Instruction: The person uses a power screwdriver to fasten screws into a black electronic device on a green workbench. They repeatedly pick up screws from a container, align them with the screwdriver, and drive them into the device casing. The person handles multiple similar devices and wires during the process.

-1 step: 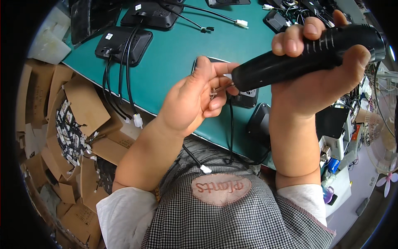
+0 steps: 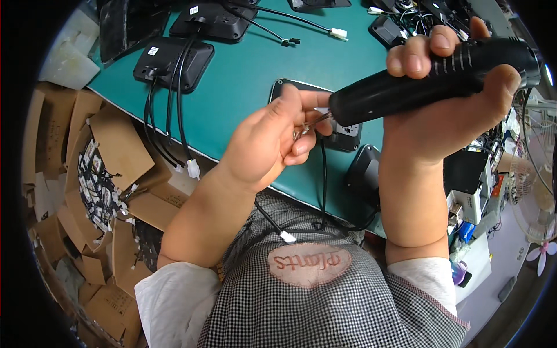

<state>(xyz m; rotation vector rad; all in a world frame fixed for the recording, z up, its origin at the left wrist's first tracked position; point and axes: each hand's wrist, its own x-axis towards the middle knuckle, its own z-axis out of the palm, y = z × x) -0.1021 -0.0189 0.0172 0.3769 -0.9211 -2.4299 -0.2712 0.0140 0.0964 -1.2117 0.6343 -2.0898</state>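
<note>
In my right hand [image 2: 426, 124] is a black electric screwdriver [image 2: 371, 95], held level across the bench with fingers and thumb wrapped round its body. Its thin bit [image 2: 324, 118] points left, reaching the fingers of my left hand [image 2: 264, 139]. Those fingers are curled round several small metal screws [image 2: 300, 132], and the bit's end is among them. Below my hands, partly covered, lies a black flat display-like housing [image 2: 348, 139] with a black cable [image 2: 324, 174]. A second black housing [image 2: 362, 171] sits at the bench's near edge.
On the green bench mat [image 2: 243, 75], black housings [image 2: 180, 61] with cables and white connectors [image 2: 193, 169] lie at the left. More units [image 2: 386, 29] crowd the far right. Open cardboard boxes [image 2: 125, 151] stand left of the bench. A fan [image 2: 534, 168] is at the right.
My right hand and the screwdriver have shifted slightly right and down. A little more of the bit shows beside my left fingers, which have barely moved.
</note>
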